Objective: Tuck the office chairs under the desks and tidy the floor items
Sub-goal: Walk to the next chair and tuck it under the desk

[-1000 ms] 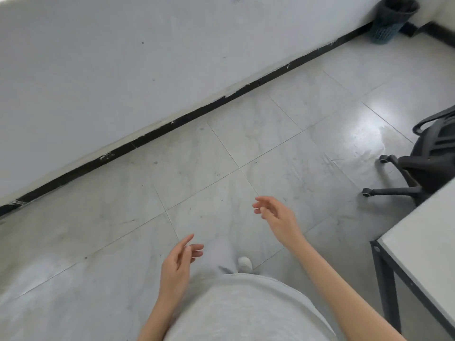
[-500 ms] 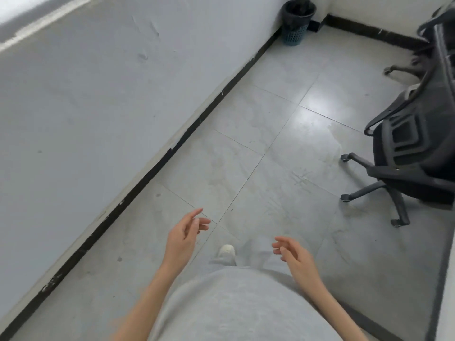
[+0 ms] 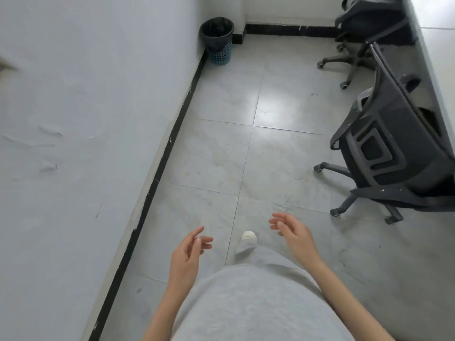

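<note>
A black mesh office chair (image 3: 391, 148) stands at the right, its back toward me and its seat against the white desk edge (image 3: 428, 52). A second black chair (image 3: 369, 23) stands farther back by the same desk. My left hand (image 3: 187, 254) and my right hand (image 3: 293, 232) hang in front of me over the tiled floor, fingers loosely spread, holding nothing. Both are well short of the near chair, which sits ahead and to the right.
A blue waste basket (image 3: 218, 41) with a black liner stands in the far corner by the wall. A white wall with black skirting (image 3: 157, 173) runs along the left. My white shoe (image 3: 246, 241) shows between my hands.
The view has swung right along the wall: both chairs and the desk edge now show fully, and the basket sits nearer the middle. My hands stay empty and spread.
</note>
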Demonstrator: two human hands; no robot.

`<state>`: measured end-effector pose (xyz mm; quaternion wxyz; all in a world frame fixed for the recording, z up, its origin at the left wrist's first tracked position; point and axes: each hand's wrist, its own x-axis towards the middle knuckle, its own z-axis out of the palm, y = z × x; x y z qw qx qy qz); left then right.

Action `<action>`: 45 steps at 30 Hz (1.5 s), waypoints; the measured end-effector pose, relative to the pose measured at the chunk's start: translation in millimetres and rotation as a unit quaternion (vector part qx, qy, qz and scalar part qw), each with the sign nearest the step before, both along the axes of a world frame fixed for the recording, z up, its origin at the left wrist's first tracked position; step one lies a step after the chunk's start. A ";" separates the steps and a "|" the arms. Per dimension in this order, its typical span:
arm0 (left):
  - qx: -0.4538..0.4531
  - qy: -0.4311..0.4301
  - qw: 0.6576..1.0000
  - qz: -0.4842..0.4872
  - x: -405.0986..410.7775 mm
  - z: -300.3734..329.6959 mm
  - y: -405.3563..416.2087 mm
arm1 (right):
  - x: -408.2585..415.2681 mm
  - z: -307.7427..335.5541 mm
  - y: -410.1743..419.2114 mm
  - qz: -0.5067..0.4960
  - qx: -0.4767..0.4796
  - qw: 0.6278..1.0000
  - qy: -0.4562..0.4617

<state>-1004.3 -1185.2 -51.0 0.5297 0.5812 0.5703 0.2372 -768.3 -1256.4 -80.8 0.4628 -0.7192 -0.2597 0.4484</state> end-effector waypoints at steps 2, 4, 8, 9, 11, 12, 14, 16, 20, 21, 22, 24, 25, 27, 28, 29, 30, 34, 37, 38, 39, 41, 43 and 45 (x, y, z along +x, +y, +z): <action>-0.012 0.000 1.000 -0.003 10.5 0.9 33.2 | 23.2 13.0 49.2 0.000 0.013 1.000 -0.008; -0.023 0.004 1.000 -0.015 24.3 1.4 65.6 | 44.7 24.2 91.7 -0.007 0.019 1.000 -0.019; -0.025 0.009 0.997 -0.074 67.3 -0.2 140.4 | 88.2 31.9 159.9 -0.056 0.035 0.997 -0.032; -0.023 0.008 0.995 -0.097 81.6 -1.6 162.5 | 97.7 30.5 173.2 -0.074 0.034 0.996 -0.033; -0.018 0.009 0.989 -0.148 113.5 -6.5 211.3 | 115.4 25.2 195.6 -0.114 0.027 0.992 -0.038; -0.015 0.011 0.984 -0.176 131.7 -8.3 236.9 | 124.0 21.8 204.8 -0.135 0.019 0.990 -0.044; -0.004 0.009 0.970 -0.243 172.6 -6.6 288.9 | 141.5 17.4 219.3 -0.185 -0.003 0.981 -0.064; 0.009 0.004 0.948 -0.319 220.6 2.0 339.9 | 161.4 19.0 229.5 -0.249 -0.022 0.965 -0.085; 0.041 -0.003 0.883 -0.468 328.8 27.9 407.3 | 202.1 40.4 234.5 -0.383 -0.045 0.913 -0.130; 0.057 0.001 0.862 -0.504 356.5 32.6 416.3 | 211.8 47.0 233.4 -0.404 -0.054 0.901 -0.150; 0.074 0.004 0.839 -0.540 384.6 37.6 422.1 | 221.6 52.5 230.8 -0.427 -0.066 0.885 -0.173; 0.112 0.000 0.788 -0.605 440.0 45.5 422.9 | 242.4 61.5 219.3 -0.464 -0.101 0.847 -0.239; 0.133 -0.005 0.764 -0.631 466.8 48.6 420.3 | 252.8 64.7 212.0 -0.475 -0.121 0.828 -0.273; 0.186 -0.022 0.716 -0.673 517.2 53.9 409.5 | 275.9 67.7 194.2 -0.482 -0.173 0.787 -0.344; 0.222 -0.038 0.687 -0.691 540.8 54.5 401.5 | 288.4 66.8 184.2 -0.473 -0.200 0.768 -0.381; 0.265 -0.054 0.653 -0.707 563.3 54.1 391.8 | 301.2 65.6 173.4 -0.459 -0.225 0.755 -0.410; 0.309 -0.064 0.621 -0.717 584.8 52.9 381.0 | 314.0 64.1 162.0 -0.444 -0.253 0.749 -0.422; 0.453 -0.065 0.489 -0.742 656.0 33.7 342.2 | 349.8 60.7 127.6 -0.369 -0.372 0.779 -0.344; 0.480 -0.010 0.418 -0.771 690.2 15.8 328.6 | 357.4 62.1 118.8 -0.335 -0.396 0.812 -0.268; 0.481 -0.007 0.408 -0.776 696.0 12.0 327.7 | 355.4 60.2 118.9 -0.334 -0.390 0.811 -0.279; 0.483 -0.016 0.400 -0.779 701.4 9.1 327.7 | 352.9 57.0 119.5 -0.340 -0.384 0.803 -0.302; 0.497 -0.042 0.364 -0.787 710.3 3.7 329.7 | 350.3 51.5 122.6 -0.358 -0.376 0.783 -0.342; 0.509 -0.067 0.340 -0.788 716.4 -1.4 336.2 | 350.4 46.7 127.0 -0.368 -0.371 0.773 -0.360; 0.513 -0.083 0.322 -0.791 722.8 -5.0 343.7 | 352.6 47.9 136.2 -0.377 -0.374 0.771 -0.350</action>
